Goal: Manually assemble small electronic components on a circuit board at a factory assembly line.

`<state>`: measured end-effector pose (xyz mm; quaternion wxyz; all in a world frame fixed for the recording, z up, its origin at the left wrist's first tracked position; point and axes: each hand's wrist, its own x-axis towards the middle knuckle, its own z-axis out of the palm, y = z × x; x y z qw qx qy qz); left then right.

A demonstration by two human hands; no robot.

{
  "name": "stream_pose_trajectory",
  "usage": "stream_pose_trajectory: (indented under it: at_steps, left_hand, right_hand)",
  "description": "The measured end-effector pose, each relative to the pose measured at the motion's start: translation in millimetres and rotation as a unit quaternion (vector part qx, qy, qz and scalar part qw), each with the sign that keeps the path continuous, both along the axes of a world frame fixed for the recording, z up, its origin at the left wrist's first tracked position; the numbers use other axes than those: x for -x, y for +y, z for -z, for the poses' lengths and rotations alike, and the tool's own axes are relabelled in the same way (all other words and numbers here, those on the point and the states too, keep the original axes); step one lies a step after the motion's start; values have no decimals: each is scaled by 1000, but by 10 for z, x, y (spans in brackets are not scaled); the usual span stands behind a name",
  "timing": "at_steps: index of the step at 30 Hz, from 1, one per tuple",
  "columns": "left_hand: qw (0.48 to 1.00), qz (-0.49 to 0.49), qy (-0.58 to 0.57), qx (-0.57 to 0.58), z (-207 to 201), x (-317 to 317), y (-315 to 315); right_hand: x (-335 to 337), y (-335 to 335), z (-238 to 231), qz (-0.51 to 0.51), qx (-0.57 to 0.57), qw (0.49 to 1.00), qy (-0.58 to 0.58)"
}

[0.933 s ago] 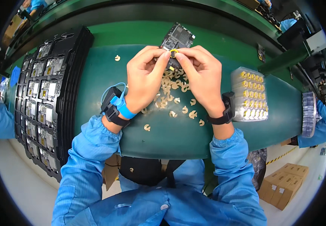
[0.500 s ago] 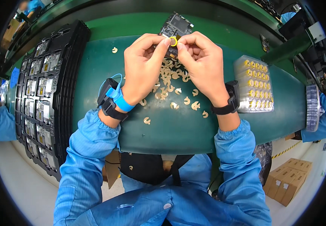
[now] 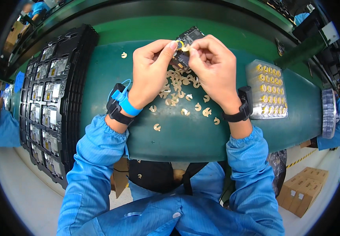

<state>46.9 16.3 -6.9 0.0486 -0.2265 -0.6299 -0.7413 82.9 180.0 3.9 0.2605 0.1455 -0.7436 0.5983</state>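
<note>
At the far middle of the green mat, my left hand [image 3: 151,74] pinches a small round disc with a yellow rim [image 3: 180,45] between thumb and fingers. Close beside it, the thumb and forefinger of my right hand [image 3: 217,72] are pressed together on a small cream-coloured piece [image 3: 186,48] at the disc's right edge. A dark circuit board [image 3: 192,35] lies tilted just behind and beneath the fingertips, partly covered by them. Below the hands, many flat cream-coloured notched pieces [image 3: 175,85] are scattered on the mat.
To the left stands a stack of black trays [image 3: 72,98] with circuit boards in the top one. A clear plastic tray [image 3: 250,70] of yellow-rimmed discs sits on the right. Farther right is a round stack [image 3: 328,114]; cardboard boxes [image 3: 301,192] are on the floor. Another person's blue sleeve [image 3: 0,126] shows at left.
My right fingertips have drawn slightly away from the disc, and a cream-coloured piece now shows between them. The whole view has shifted slightly. My left hand keeps its pinch on the disc.
</note>
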Motion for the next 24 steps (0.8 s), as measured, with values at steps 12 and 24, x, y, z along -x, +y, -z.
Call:
stream_pose_trajectory:
  at_steps: [12,24]
  left_hand:
    - [1000,-20,2,-4,44,119,-57]
    - [998,-66,17,-16,16,93,-34]
  right_hand:
    - [-6,109,-72,15,-92,994,-54]
    - [-26,179,-96,-76,-158,984,24]
